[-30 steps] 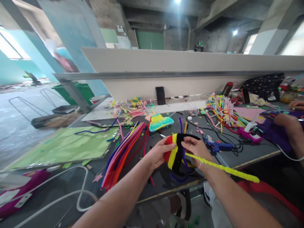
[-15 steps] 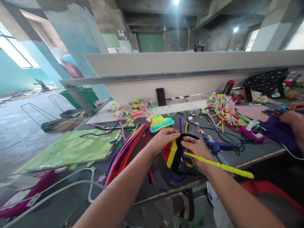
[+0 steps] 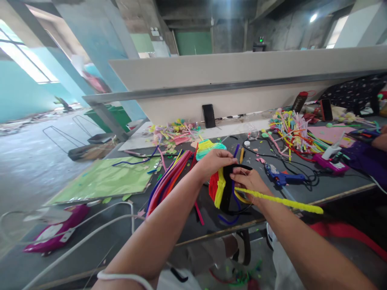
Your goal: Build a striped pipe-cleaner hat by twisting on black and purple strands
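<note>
A piece of fuzzy stems in red, yellow and black hangs between my hands above the dark table's front edge. My left hand pinches its black top from the left. On the right, my right hand has its fingers closed on the black stem at the same top edge. A long yellow stem sticks out to the right beneath my right hand. Purple stems dangle by the black part. Behind my left hand lies a yellow and turquoise fuzzy piece.
A bundle of pink, red and purple stems lies left of my hands. To the right are a blue glue gun and black cables. A phone leans at the back. At the far right, a person's hand shows.
The view has shifted, so the table items appear slightly right and higher. Both my hands keep their hold at the black top, a little closer together.
</note>
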The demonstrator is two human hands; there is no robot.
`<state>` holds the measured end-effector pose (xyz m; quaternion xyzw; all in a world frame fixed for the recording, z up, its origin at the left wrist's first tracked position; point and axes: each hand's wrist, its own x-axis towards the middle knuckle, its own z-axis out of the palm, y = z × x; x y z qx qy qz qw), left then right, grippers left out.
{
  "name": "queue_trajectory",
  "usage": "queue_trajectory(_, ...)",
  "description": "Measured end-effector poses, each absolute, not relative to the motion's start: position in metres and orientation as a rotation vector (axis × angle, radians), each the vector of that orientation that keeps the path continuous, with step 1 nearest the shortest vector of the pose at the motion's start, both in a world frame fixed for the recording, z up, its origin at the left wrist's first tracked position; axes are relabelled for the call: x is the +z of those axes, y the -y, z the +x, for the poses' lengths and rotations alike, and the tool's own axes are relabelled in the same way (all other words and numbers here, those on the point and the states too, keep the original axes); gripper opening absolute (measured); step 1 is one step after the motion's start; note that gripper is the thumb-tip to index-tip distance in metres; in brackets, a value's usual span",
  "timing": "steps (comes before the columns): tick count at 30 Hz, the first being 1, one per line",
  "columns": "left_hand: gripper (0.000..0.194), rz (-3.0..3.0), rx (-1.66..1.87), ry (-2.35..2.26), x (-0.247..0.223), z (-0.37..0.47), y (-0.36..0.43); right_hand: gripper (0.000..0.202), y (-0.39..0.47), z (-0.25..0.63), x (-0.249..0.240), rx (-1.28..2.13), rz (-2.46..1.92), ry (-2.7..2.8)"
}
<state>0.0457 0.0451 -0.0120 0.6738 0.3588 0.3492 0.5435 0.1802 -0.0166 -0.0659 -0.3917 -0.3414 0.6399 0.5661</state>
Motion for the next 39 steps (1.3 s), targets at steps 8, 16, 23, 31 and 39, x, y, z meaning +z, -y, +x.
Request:
queue_trajectory(8, 0.025, 1.426, 0.92, -0.805, -0.024, 0.044, -0.042, 0.037, 0.017, 0.183, -0.067, 1.517, -0.95, 0.817)
queue_trajectory(16, 0.027, 1.45, 0.875, -0.746, -0.027, 0.034, -0.046, 0.032, 0.02, 0.185, -0.071, 1.514, -0.956, 0.869)
queue_trajectory(23, 0.02, 1.502, 0.875, -0.723, -0.026, 0.031, -0.037, 0.035, 0.019, 0.184, -0.073, 1.486, -0.969, 0.848)
queue_trajectory(31, 0.017, 1.587, 0.95, -0.779, -0.025, 0.032, -0.026, 0.032, 0.02, 0.185, -0.071, 1.501, -0.946, 0.836)
queue_trajectory(39, 0.034, 2.12, 1.027, -0.704, -0.028, 0.031, -0.018, 0.028, 0.02, 0.187, -0.067, 1.498, -0.857, 0.844)
